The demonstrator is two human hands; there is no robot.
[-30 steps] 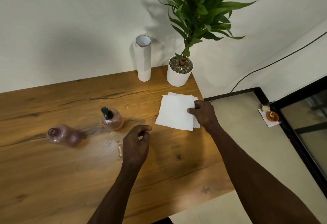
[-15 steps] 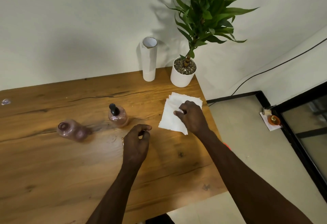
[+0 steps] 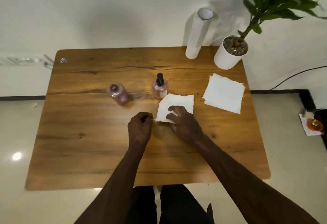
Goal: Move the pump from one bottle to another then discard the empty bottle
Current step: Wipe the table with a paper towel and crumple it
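A pink bottle with a black pump [image 3: 160, 87] stands upright near the middle of the wooden table [image 3: 88, 135]. To its left a pink bottle without a pump [image 3: 118, 93] lies on its side, mouth facing away from me. My right hand [image 3: 184, 123] presses a single white paper sheet [image 3: 177, 106] flat on the table just in front of the pump bottle. My left hand [image 3: 140, 129] is curled into a loose fist beside the sheet's near left corner; whether it pinches the corner I cannot tell.
A stack of white paper sheets [image 3: 224, 93] lies at the right. A white paper roll [image 3: 198, 34] and a potted plant [image 3: 230, 53] stand at the far right corner. A small wrapper [image 3: 63, 60] sits at the far left corner. A black cable [image 3: 292, 76] runs along the floor.
My right hand pulled one sheet off the stack and dragged it left, toward the pump bottle. The camera view shifted so the whole table shows. My left hand stayed curled in place.
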